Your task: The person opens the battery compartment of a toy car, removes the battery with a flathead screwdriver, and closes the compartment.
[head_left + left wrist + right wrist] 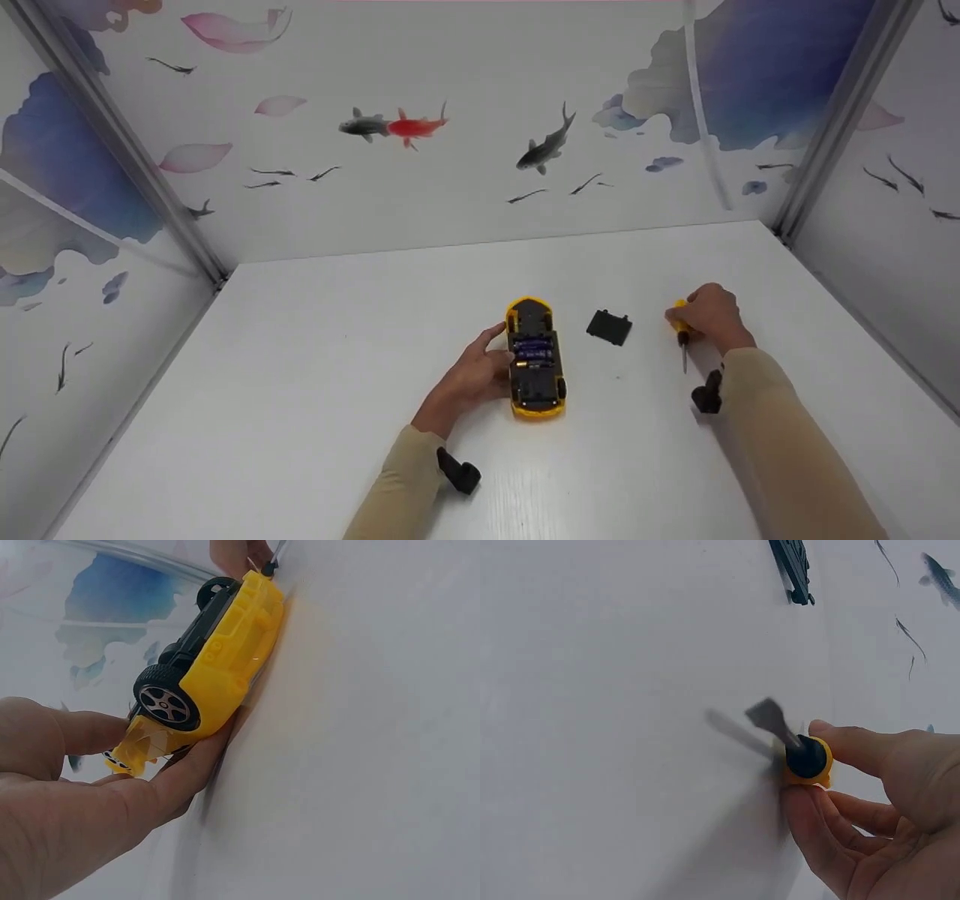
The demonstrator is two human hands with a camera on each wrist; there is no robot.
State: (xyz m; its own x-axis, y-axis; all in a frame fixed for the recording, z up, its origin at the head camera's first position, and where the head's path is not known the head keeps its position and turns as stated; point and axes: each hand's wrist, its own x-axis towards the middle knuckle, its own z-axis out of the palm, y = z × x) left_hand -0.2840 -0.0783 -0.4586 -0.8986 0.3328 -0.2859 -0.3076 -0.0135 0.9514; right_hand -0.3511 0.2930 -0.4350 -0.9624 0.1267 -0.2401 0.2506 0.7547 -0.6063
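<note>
A yellow toy car lies upside down on the table, its black underside up and its battery compartment uncovered. Purple batteries sit in that compartment. My left hand holds the car from its left side, thumb at the edge of the underside and fingers against the body, as the left wrist view also shows. On the right, my right hand pinches a screwdriver by its yellow handle. Its flat metal tip points toward the right wrist camera. Between the hands lies a black battery cover, touched by neither.
The white table meets printed panels at the back and both sides, with metal posts at the corners. A tiny dark speck lies below the cover. Each sleeve carries a black wrist mount.
</note>
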